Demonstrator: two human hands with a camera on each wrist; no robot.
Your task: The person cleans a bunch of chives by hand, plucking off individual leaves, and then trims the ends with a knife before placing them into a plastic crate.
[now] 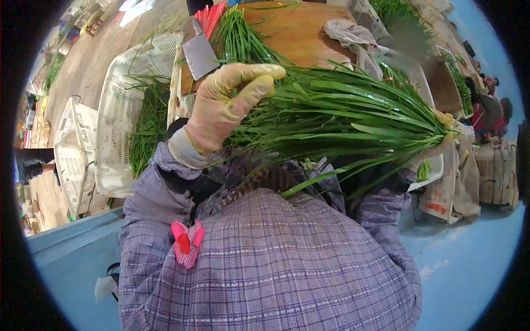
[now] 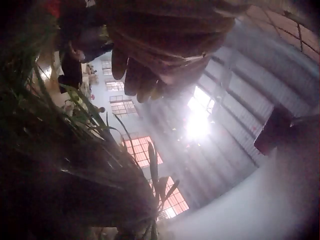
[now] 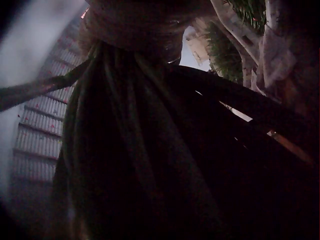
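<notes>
A large bunch of green garlic chives (image 1: 342, 110) stretches across in front of the chest, its leaves fanning to the left. My gloved right hand (image 1: 446, 135) grips the bunch at its gathered end; leaves hide part of the fingers. My left hand (image 1: 229, 102), in a pale yellowish glove, is raised at the loose leaf ends. Its index finger and thumb point right with a gap between them, and nothing shows held there. In the dark left wrist view, the fingers (image 2: 137, 82) hang near stray leaves. Chive stalks (image 3: 135, 125) fill the right wrist view below the glove.
Behind the bunch is a wooden table (image 1: 298, 33) bearing a cleaver (image 1: 200, 55), more chives (image 1: 240, 38), red strips (image 1: 210, 19) and a pale cloth (image 1: 353, 36). A white crate (image 1: 118, 94) with loose leaves stands left; another crate (image 1: 436, 157) is at the right.
</notes>
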